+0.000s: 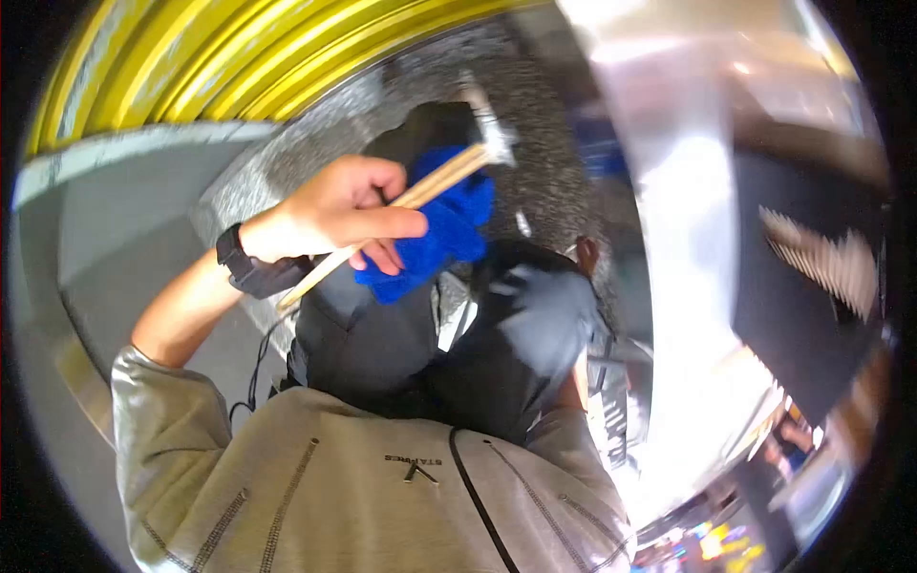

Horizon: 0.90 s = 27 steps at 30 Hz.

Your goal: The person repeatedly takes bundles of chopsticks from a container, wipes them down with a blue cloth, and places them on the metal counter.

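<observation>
My left hand (349, 215) is closed around a pair of slim pale wooden sticks (444, 177), which slant across the palm from lower left to upper right. The far end of the sticks is blurred and bright white. Below and behind the fingers, a bright blue cloth (449, 229) is draped over my left knee. A black watch (239, 258) circles the left wrist. On the other side, my right forearm (580, 377) runs behind the right knee. Only a small blurred part of my right hand (586, 254) appears beside that knee; its fingers are mostly hidden.
Yellow ribbed panels (229, 57) rise at the upper left above a grey surface (124, 229). Mottled grey floor (544, 172) lies past my knees. A thin black cable (253, 377) hangs by my left hip. Bright white, smeared shapes (688, 286) and a black panel (802, 315) fill the right.
</observation>
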Available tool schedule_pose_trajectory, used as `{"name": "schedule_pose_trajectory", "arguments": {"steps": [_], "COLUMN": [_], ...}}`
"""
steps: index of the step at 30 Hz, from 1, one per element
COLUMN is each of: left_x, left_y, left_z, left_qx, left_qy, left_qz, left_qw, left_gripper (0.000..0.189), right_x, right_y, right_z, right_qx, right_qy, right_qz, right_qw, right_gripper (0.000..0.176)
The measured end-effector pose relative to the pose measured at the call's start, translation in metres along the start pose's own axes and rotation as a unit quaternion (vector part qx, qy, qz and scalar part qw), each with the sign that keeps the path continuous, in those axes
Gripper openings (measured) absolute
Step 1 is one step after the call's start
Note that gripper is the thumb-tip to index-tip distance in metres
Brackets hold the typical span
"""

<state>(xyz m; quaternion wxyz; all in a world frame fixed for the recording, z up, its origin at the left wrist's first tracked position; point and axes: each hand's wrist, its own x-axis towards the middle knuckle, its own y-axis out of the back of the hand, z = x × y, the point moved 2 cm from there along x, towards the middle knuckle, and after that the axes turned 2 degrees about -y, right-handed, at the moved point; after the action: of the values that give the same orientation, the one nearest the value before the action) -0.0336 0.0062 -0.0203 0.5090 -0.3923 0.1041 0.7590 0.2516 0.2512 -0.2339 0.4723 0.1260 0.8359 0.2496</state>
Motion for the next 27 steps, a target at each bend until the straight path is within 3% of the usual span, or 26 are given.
{"name": "schedule_pose_trajectory", "arguments": {"steps": [5,7,8,9,14,18,19,22,27], "left_x": [0.0,0.002,-0.008,-0.007,-0.012,-0.015,-0.014,-0.016,-0.039], "left_y": [-0.016,-0.023,-0.01,-0.008,-0.011,-0.019,-0.02,-0.031,-0.072], "left_z": [0.003,0.003,-0.001,-0.004,-0.006,0.0,0.001,0.003,0.016], "left_qx": [0.071,0.089,0.081,0.082,0.119,0.129,0.142,0.189,0.249], "left_qy": [-0.046,-0.048,-0.067,-0.063,-0.116,-0.123,-0.129,-0.148,-0.181], "left_qz": [0.026,0.053,0.051,0.054,0.045,0.06,0.045,0.004,-0.124], "left_qw": [0.996,0.994,0.993,0.993,0.985,0.982,0.98,0.971,0.943], "left_gripper": [0.029,0.029,0.029,0.029,0.029,0.03,0.03,0.028,0.017], "right_x": [-0.134,-0.176,-0.197,-0.23,-0.356,-0.427,-0.44,-0.451,-0.414], "right_y": [0.052,0.047,0.036,0.042,0.062,0.095,0.108,0.155,0.234], "right_z": [0.047,0.054,0.055,0.022,-0.056,-0.082,-0.079,-0.029,0.033], "right_qx": [0.008,0.012,0.017,-0.066,-0.05,0.059,0.057,0.232,0.394], "right_qy": [-0.103,0.036,0.068,0.155,0.132,0.167,0.155,0.135,0.091], "right_qz": [0.163,0.319,0.295,0.369,0.339,0.463,0.517,0.575,0.487], "right_qw": [0.981,0.947,0.953,0.914,0.93,0.868,0.84,0.773,0.774], "right_gripper": [0.039,0.031,0.038,0.036,0.031,0.018,0.016,0.017,0.03]}}
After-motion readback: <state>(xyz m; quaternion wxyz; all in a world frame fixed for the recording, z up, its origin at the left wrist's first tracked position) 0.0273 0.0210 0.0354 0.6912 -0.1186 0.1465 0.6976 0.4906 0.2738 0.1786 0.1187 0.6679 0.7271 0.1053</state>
